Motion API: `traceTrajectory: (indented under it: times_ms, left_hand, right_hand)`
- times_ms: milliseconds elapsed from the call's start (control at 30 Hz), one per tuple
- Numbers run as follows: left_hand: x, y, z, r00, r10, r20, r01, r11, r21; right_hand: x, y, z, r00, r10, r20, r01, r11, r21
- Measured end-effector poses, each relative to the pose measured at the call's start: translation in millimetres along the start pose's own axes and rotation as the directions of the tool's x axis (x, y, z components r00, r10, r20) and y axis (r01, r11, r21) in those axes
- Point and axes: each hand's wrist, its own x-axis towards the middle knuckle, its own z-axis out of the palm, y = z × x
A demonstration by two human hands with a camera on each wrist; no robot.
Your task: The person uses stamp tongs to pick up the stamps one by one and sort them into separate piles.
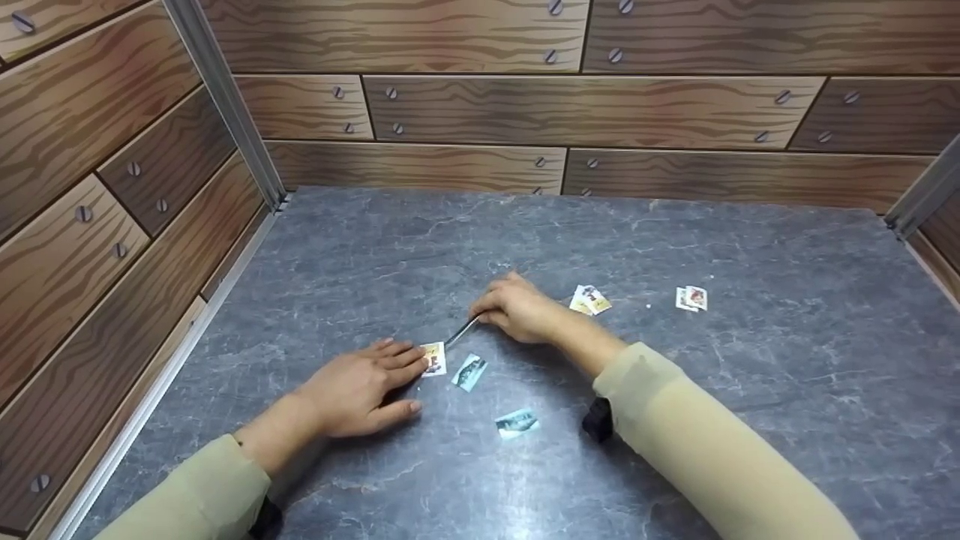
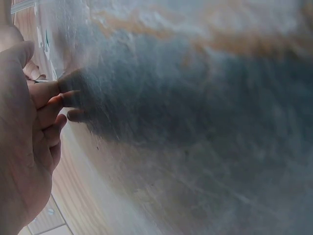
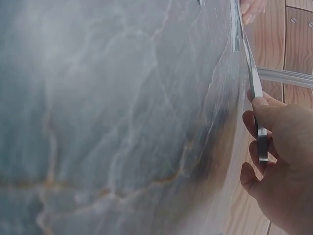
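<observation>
My right hand (image 1: 517, 307) grips metal tweezers (image 1: 461, 332), whose tips point at a small yellow stamp (image 1: 434, 358) lying on the grey marbled table (image 1: 750, 390). In the right wrist view the tweezers (image 3: 252, 78) run up from my curled fingers (image 3: 264, 115). My left hand (image 1: 360, 390) lies flat on the table, its straight fingertips (image 1: 409, 356) pressing the left edge of that stamp. The left wrist view shows the left hand's fingers (image 2: 49, 103) against the table.
Two bluish stamps (image 1: 469, 372) (image 1: 517, 424) lie just right of and below the yellow one. Further right sit a yellow pair of stamps (image 1: 590, 300) and a red-and-white pair (image 1: 691, 298). Wood-print walls (image 1: 112, 225) enclose the table on three sides.
</observation>
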Motion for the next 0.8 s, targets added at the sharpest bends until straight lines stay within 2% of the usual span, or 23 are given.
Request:
traceTrajectory:
  times_ms: [300, 533, 800]
  left_hand:
    - [1.3, 0.4, 0.3, 1.000, 0.007, -0.004, -0.007, 1.000, 0.003]
    - [1.2, 0.5, 0.5, 1.000, 0.014, -0.012, -0.014, 1.000, 0.007]
    - [-1.2, 0.6, -0.7, 1.000, 0.023, -0.009, -0.022, 1.000, 0.020]
  right_hand:
    - [-2.1, -1.5, 3.3, 0.999, 0.048, -0.004, -0.048, 0.998, 0.033]
    - [-3.3, -3.4, 3.0, 0.996, 0.087, 0.002, -0.087, 0.996, 0.022]
    - [-3.0, -6.2, 5.1, 0.997, 0.076, -0.010, -0.076, 0.997, 0.009]
